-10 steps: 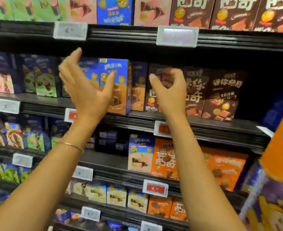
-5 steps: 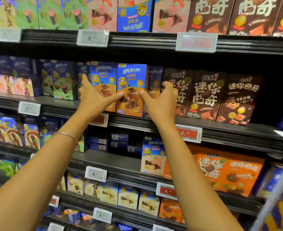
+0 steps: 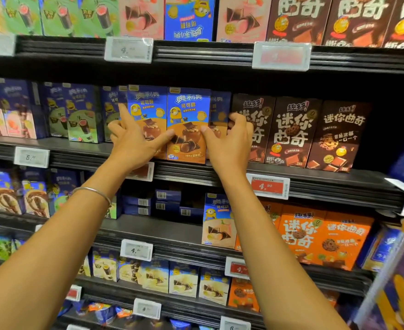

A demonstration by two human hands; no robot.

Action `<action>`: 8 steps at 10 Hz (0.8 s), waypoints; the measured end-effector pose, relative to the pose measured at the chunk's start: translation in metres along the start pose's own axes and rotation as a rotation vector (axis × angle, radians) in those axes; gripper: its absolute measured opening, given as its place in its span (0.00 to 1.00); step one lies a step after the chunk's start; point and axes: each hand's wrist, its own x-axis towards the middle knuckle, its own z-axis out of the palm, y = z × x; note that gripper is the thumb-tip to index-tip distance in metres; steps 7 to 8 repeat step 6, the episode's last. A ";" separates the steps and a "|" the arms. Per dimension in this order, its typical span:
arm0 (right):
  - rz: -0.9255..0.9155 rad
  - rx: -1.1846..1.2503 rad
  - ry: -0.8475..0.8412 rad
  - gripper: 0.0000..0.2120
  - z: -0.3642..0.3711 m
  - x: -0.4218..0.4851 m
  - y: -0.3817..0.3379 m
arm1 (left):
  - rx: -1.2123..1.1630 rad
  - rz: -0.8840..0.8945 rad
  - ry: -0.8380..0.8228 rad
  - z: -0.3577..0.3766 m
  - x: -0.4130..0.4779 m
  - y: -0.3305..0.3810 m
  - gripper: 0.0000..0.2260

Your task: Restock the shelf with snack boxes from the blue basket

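On the second shelf [image 3: 196, 172] from the top, both hands work at the blue-and-orange snack boxes. Two stand upright at the front edge, side by side and touching: left front box [image 3: 147, 108], right front box [image 3: 187, 110]. Behind them, set back, at least one more of the kind shows at each side. Deeper rows are hidden.

Left hand [image 3: 134, 141]: grip apart, fingers spread over the lower face of the left front box, index pointing up, thumb reaching onto the right front box. Right hand [image 3: 229, 141]: thumb against the right edge of the right front box, fingers curled just beside it, in front of the set-back box. Whether that grip is clamped on anything, cannot tell.

Judgement: these two look placed, and the step in hand is squaring them flush. Blue basket not in view, so remaining stock is unknown. Lower shelf [image 3: 167, 225] shows a gap beside a lone peach box [image 3: 217, 222], which probably wants filling.

Counts:
- hands: two
- front snack boxes: two
- brown cookie boxes [image 3: 293, 132] to their right: three
- price tags [image 3: 270, 186] on this shelf's rail: three, one partly behind the left wrist
- bracelet [image 3: 93, 191]: one, left wrist
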 end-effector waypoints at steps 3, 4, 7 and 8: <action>0.023 0.056 -0.013 0.32 -0.001 -0.002 -0.002 | 0.007 0.004 0.038 0.003 -0.002 0.002 0.66; 0.063 0.101 -0.069 0.32 -0.007 0.002 0.000 | -0.030 -0.007 0.024 0.002 -0.004 0.004 0.68; 0.110 0.289 -0.032 0.27 -0.039 -0.010 0.007 | -0.212 0.145 0.312 -0.004 -0.021 0.013 0.52; 0.110 0.289 -0.032 0.27 -0.039 -0.010 0.007 | -0.212 0.145 0.312 -0.004 -0.021 0.013 0.52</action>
